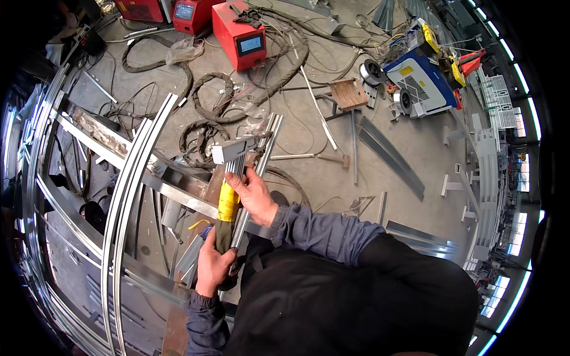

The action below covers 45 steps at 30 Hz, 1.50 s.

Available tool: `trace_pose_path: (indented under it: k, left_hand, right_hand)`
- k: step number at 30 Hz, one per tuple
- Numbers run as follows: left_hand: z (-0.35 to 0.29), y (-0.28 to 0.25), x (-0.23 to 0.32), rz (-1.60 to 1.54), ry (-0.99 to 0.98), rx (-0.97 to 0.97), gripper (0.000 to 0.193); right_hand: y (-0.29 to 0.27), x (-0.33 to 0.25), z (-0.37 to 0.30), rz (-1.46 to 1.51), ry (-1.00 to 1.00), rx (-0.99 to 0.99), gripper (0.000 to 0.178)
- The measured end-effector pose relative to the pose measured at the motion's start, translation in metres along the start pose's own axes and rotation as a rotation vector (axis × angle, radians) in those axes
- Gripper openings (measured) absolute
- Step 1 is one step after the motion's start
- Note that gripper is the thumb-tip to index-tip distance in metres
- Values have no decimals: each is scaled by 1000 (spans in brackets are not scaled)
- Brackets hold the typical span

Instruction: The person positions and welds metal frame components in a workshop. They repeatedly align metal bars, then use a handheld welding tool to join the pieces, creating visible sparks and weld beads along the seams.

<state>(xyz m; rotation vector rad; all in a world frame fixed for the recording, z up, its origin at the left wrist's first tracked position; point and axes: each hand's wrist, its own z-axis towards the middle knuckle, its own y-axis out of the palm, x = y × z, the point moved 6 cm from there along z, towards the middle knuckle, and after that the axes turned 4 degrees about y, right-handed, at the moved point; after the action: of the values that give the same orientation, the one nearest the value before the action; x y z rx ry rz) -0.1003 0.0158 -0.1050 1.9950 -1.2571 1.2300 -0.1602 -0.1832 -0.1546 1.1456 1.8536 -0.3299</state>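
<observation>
A handheld welding gun (227, 203) lies across both my hands, its grey boxy head (233, 151) pointing away from me. Yellow wrap covers its lower part, and a dark green sleeved cable (224, 236) runs down from there. My right hand (254, 194) is closed at the upper end of the yellow wrap, just below the head. Lower down, my left hand (212, 264) grips the green sleeve, with its fingers partly hidden. Shiny metal rails (270, 145) pass beneath the gun, close by my right hand.
On my left stands a metal frame (83, 135) with long rails (127, 178) laid across it. Red machines (239, 38) and coiled hoses (211, 98) lie ahead. A blue-white welding machine (421, 83) sits far right, near metal strips (392, 157) and a hammer (338, 159) on the floor.
</observation>
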Motion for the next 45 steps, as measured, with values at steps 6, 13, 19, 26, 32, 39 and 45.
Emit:
trace_pose_path:
  k: [6,13,19,26,32,39,45]
  left_hand:
    - [18,-8,0,-88,-67,-63,62]
    - [22,-13,1,-109,-60,-70,63]
    - [23,-14,-2,-114,-87,-86,63]
    - [23,-13,-6,-109,-64,-80,65]
    - [22,-13,3,-42,-67,-87,67]
    - [19,-12,1,-70,-68,-89,65]
    - [17,-13,-3,-46,-110,-114,68]
  right_hand:
    - [5,1,11,-29,-7,73,63]
    - [10,0,14,-32,-16,93,63]
    - [11,0,14,-27,12,79,55]
    - [10,0,14,-3,25,74,55]
    - [8,4,16,-12,-10,91,61]
    - [7,5,15,-42,-4,94,63]
    - [7,5,13,-49,-4,101,62]
